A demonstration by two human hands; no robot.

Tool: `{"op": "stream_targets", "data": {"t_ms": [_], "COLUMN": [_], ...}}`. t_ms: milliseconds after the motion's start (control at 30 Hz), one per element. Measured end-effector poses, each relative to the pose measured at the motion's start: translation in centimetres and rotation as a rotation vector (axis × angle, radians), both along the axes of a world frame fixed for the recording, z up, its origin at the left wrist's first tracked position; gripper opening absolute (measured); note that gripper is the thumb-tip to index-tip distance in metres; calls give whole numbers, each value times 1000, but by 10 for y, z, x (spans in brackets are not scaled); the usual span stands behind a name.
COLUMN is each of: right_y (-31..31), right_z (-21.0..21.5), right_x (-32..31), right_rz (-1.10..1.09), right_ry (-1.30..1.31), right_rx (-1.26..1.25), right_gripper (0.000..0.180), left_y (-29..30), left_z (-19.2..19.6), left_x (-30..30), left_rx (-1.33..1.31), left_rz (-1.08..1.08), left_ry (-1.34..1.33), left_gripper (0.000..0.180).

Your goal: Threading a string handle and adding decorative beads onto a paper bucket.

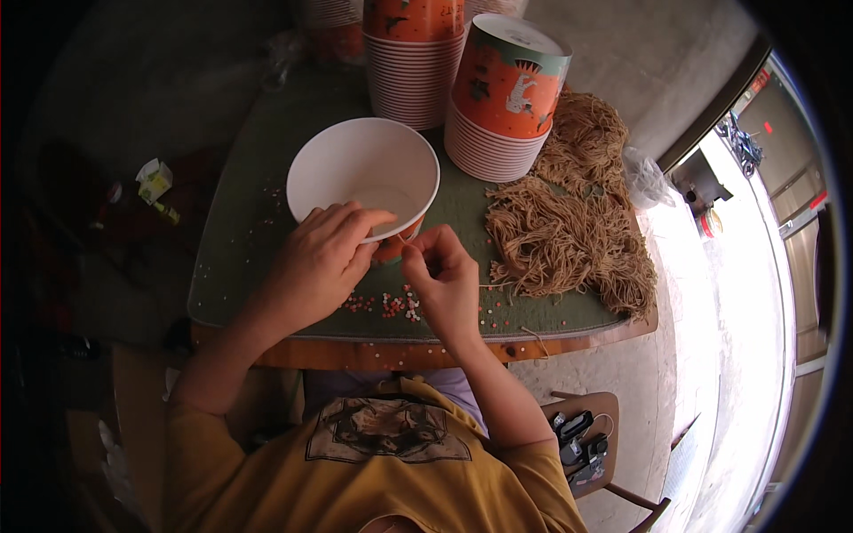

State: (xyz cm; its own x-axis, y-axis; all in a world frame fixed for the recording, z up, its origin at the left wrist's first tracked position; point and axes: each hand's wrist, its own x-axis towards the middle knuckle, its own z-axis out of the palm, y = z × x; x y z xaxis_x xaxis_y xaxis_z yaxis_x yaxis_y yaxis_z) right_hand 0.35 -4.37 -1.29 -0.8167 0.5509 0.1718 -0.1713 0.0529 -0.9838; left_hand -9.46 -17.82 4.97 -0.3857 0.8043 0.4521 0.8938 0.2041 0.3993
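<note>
A large paper bucket [351, 164], white inside and orange outside, stands on the table with its mouth tipped toward me. My left hand [315, 266] grips its near rim, fingers reaching over the edge and thumb low on the outside. Just right of that, my right hand [451, 289] pinches a thin tan string [404, 238] against the bucket's wall near the rim. Whether the string passes through the wall is too small to make out. Small red and white paper dots [400, 304] lie scattered between my hands.
Behind the bucket rise stacks of nested orange paper buckets, one at the back [407, 80] and one to its right [498, 147]. Tangled tan string bundles [569, 235] cover the table's right side. A wooden stool [586, 453] with dark devices stands at lower right.
</note>
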Motion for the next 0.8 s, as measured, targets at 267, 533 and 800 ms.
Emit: {"op": "stream_targets", "data": {"t_ms": [267, 533, 800], "right_y": [1, 2, 0], "right_z": [-3, -7, 0], "right_x": [-2, -12, -11], "right_rz": [1, -25, -10], "right_ry": [-25, 40, -42], "right_rx": [0, 2, 70], "right_gripper": [9, 13, 9], "left_y": [2, 5, 25], "left_z": [-3, 5, 16], "left_x": [-1, -8, -52], "left_rx": [17, -23, -425], "left_rz": [-8, -53, -252], "left_ry": [22, -207, -855], "left_gripper": [37, 30, 15]}}
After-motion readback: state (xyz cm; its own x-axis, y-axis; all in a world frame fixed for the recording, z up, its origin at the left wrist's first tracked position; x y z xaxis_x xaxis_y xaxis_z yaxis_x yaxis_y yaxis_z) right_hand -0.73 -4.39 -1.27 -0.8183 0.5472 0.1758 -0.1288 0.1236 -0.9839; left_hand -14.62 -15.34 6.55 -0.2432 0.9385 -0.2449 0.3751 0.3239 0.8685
